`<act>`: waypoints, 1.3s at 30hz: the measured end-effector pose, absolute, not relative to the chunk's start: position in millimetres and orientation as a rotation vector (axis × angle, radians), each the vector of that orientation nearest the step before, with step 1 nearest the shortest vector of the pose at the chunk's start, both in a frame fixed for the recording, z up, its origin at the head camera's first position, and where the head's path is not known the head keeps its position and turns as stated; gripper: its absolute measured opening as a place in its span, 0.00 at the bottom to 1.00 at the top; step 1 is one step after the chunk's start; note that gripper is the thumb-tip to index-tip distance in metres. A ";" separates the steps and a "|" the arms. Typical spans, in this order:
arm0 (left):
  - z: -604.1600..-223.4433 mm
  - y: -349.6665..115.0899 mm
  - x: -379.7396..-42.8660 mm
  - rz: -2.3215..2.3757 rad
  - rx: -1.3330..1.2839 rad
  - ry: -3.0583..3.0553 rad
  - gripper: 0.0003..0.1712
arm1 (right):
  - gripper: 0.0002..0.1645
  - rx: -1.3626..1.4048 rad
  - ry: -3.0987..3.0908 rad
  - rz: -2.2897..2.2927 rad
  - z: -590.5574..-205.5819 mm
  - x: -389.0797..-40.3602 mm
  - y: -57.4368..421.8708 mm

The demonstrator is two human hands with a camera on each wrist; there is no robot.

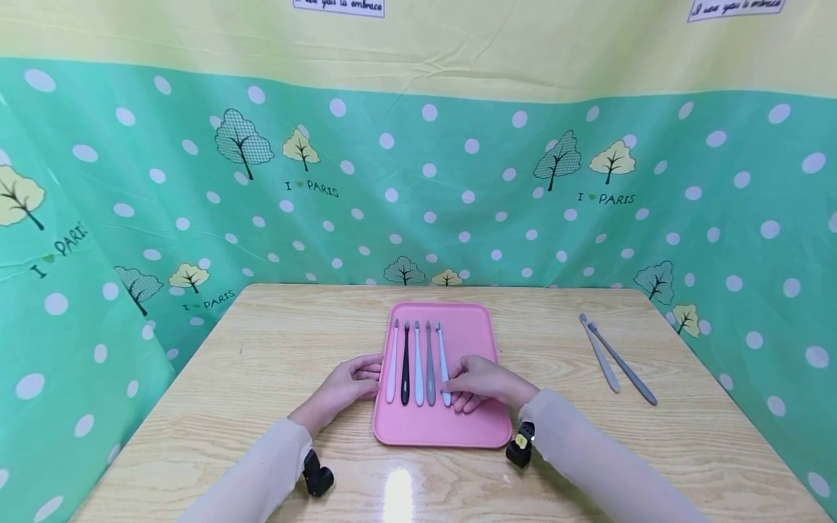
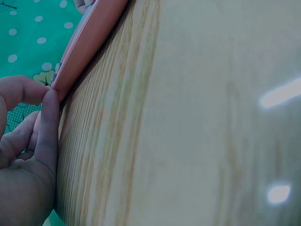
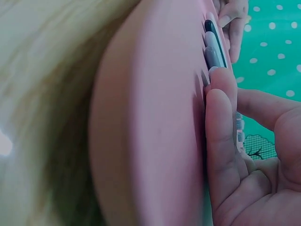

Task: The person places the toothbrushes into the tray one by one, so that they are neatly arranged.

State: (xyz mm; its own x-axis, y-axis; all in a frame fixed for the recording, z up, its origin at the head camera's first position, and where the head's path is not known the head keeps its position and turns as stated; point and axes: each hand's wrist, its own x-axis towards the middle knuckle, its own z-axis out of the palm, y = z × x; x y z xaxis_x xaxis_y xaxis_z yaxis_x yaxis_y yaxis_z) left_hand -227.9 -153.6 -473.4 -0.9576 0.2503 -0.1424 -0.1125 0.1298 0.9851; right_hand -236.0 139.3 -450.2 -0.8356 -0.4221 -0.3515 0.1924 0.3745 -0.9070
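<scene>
Fingers in pinch: right hand (image 1: 480, 381) on pale-blue toothbrush (image 1: 442, 356), left hand (image 1: 346, 385) on pink tray (image 1: 467, 428). Likely done: four toothbrushes (image 1: 419, 367) aligned between fingers; remaining: two gray toothbrushes (image 1: 623, 363), well right.

The tray (image 1: 441, 434) sits on the bench (image 1: 294, 319) before me, the curtain (image 1: 428, 185) behind. Toward the tray's left side, five toothbrushes (image 1: 418, 370) lie in a row, heads away from me. My left grip (image 1: 346, 385) is at the tray's left edge; my right grip (image 1: 482, 381) is over the tray, at the handle of the row's rightmost brush. Well right of the tray, two more toothbrushes (image 1: 623, 363) lie on the bench, heads together, handles spread.
</scene>
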 end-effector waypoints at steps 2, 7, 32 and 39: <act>-473.4 -153.6 -227.8 1.903 0.133 2.139 0.36 | 0.15 -0.205 2.098 -1.491 -450.6 -236.1 139.5; -472.6 -153.0 -226.9 1.900 0.130 2.137 0.37 | 0.17 -0.210 2.107 -1.481 -450.7 -236.1 139.6; -475.5 -155.6 -229.4 1.919 0.182 2.107 0.37 | 0.23 -0.229 2.110 -1.513 -452.9 -235.2 136.8; -475.1 -155.0 -229.2 1.919 0.187 2.108 0.37 | 0.24 -0.229 2.111 -1.502 -451.6 -235.2 137.0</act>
State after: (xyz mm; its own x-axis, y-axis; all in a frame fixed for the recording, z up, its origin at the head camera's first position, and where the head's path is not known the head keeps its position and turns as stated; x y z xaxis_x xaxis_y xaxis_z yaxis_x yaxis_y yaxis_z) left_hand -229.2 -155.0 -475.1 -0.9513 0.2834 -0.1213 -0.0943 0.1070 0.9898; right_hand -235.2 137.0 -451.6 -0.8430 -0.4298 -0.3235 0.1647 0.3663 -0.9158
